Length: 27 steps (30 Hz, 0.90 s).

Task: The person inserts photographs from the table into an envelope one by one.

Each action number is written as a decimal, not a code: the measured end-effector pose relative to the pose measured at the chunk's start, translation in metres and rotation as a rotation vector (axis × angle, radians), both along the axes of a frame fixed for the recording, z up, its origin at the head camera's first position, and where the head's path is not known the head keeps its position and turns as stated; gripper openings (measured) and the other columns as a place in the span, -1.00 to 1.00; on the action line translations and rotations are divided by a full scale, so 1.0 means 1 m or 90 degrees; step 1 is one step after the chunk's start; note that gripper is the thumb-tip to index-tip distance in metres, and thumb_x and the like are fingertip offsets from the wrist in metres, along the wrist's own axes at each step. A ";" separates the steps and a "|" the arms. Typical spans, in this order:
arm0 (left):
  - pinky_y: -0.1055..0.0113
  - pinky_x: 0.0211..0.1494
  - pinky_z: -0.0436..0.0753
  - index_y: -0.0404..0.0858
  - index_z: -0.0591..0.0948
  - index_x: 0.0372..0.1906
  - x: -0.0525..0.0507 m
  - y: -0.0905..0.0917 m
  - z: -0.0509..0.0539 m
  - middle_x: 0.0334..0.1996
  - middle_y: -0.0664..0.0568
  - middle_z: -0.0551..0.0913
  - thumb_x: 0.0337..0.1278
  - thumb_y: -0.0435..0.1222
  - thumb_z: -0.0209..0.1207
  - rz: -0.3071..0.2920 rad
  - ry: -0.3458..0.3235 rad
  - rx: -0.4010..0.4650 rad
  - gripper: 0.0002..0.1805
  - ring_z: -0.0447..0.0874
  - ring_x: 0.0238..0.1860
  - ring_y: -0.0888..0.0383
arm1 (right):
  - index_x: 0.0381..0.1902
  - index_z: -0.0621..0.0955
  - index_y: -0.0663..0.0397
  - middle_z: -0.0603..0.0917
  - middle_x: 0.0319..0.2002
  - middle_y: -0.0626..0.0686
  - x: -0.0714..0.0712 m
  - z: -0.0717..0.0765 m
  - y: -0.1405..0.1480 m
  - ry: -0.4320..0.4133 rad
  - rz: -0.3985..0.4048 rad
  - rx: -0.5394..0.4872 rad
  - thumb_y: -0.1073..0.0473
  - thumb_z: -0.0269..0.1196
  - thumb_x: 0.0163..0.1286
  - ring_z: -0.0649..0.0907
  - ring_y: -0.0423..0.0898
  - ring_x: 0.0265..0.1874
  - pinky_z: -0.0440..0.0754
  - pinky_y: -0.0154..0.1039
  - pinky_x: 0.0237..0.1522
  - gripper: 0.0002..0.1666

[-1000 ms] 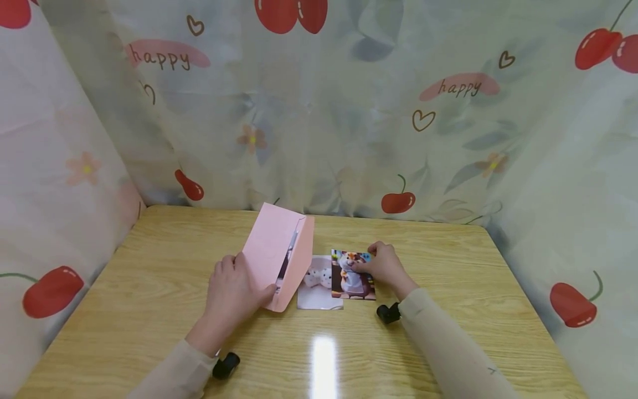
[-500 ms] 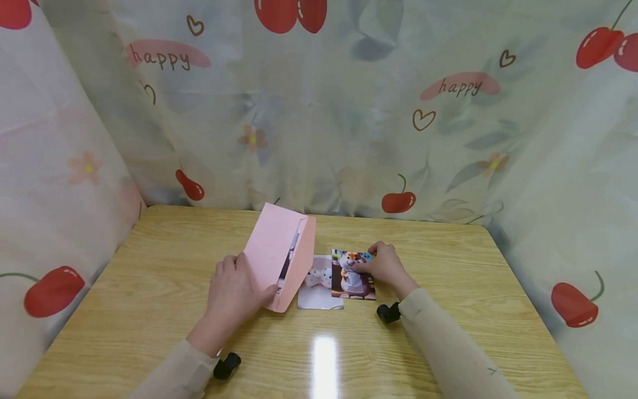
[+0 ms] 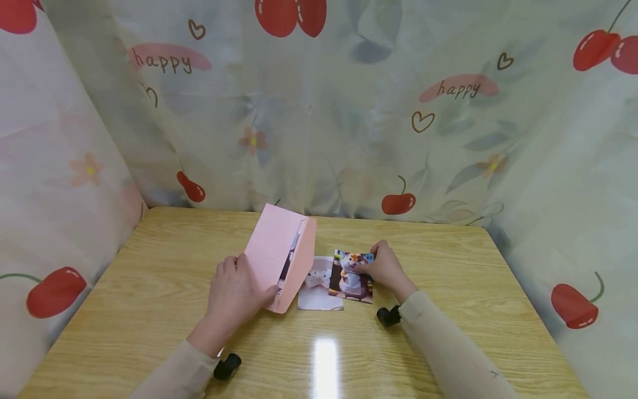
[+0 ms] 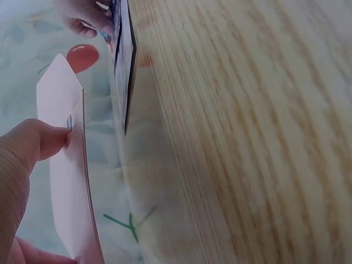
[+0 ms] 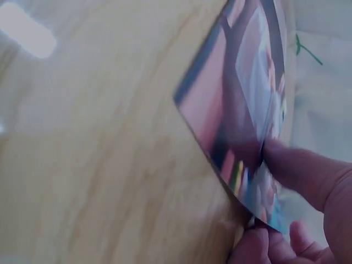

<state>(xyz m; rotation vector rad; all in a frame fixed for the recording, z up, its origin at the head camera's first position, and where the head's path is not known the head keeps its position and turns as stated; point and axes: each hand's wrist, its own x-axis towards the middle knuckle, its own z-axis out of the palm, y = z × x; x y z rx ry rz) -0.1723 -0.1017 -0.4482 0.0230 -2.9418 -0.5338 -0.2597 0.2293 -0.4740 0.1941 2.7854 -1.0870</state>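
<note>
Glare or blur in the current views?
Head: bright glare streak on the wood-grain table, pink envelope edges fairly crisp. Left wrist: hazy, soft overall. Right wrist: animal picture card blurred, bright reflection upper left.

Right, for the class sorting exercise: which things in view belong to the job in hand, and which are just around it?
Part of the job:
pink envelope, gripped by the left hand
animal picture card, pinched by the right hand
pale picture card, probably

Just around it:
wooden table
cherry-patterned curtain
black wrist piece at each sleeve
</note>
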 end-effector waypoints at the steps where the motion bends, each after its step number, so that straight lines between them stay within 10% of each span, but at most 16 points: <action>1: -0.08 0.07 0.41 -0.54 0.28 0.22 0.000 0.000 0.000 0.02 -0.35 0.39 -0.30 0.28 0.36 0.000 -0.002 0.000 0.15 0.34 -0.01 -0.21 | -0.01 0.31 0.17 0.48 -0.15 0.19 0.000 0.000 0.001 0.002 0.001 -0.003 0.03 0.47 0.12 0.48 0.07 -0.21 0.45 -0.10 -0.15 -0.30; 8: -0.09 0.09 0.39 -0.53 0.27 0.22 0.001 0.002 0.000 0.03 -0.36 0.39 -0.31 0.28 0.36 0.002 -0.003 -0.002 0.16 0.34 0.00 -0.22 | 0.14 0.41 0.17 0.54 -0.26 0.14 0.000 0.003 0.013 0.019 0.007 -0.033 0.16 0.29 0.32 0.52 -0.04 -0.40 0.47 -0.22 -0.40 -0.50; 16: -0.09 0.11 0.38 -0.54 0.28 0.23 0.001 0.002 -0.001 0.06 -0.36 0.37 -0.32 0.29 0.36 0.007 -0.007 0.000 0.17 0.32 0.03 -0.23 | 0.15 0.50 0.23 0.53 -0.28 0.18 0.001 0.025 0.021 0.068 -0.012 -0.183 0.21 0.23 0.37 0.59 -0.03 -0.42 0.63 -0.02 -0.28 -0.59; 27: -0.09 0.10 0.40 -0.53 0.28 0.24 0.001 0.004 0.001 0.06 -0.36 0.38 -0.32 0.29 0.36 0.007 -0.006 -0.003 0.17 0.33 0.02 -0.23 | 0.26 0.41 0.08 0.50 -0.22 0.19 0.004 0.059 0.013 0.134 -0.054 -0.275 0.11 0.21 0.41 0.66 0.02 -0.39 0.65 -0.23 -0.31 -0.49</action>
